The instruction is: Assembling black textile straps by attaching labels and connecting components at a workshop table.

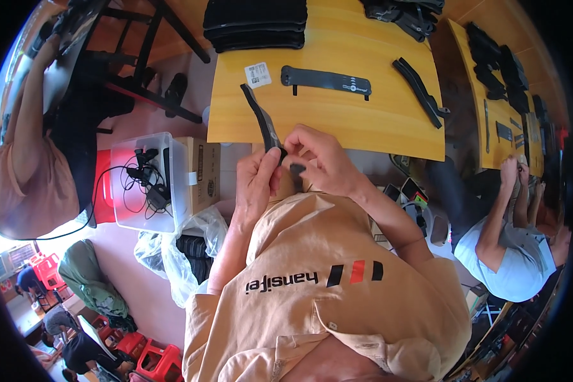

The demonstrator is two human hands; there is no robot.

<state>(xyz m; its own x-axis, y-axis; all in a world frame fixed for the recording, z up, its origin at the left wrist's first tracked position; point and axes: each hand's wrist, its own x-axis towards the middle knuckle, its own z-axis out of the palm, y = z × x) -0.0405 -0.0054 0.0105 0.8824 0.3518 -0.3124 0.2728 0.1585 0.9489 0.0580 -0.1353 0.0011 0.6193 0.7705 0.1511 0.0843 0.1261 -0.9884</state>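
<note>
In front of my body, just off the table's near edge, my left hand [259,175] is closed around a long black strap [258,113]. The strap's free end points up and away over the table. My right hand [325,159] pinches at the strap's near end, where a small dark piece shows between the fingers; its details are hidden. Beyond the hands, a flat dark grey strap [325,81] with two short black tabs lies on the table. A white square label [258,74] is left of it, and a folded black strap [420,92] lies at the right.
The wooden table [363,137] also carries a stack of black folded pieces [254,24] and a black pile [404,16]. Left of my legs stands a clear bin [143,219] of cables beside a cardboard box [207,169]. Other people sit left and right, one at another table [465,70].
</note>
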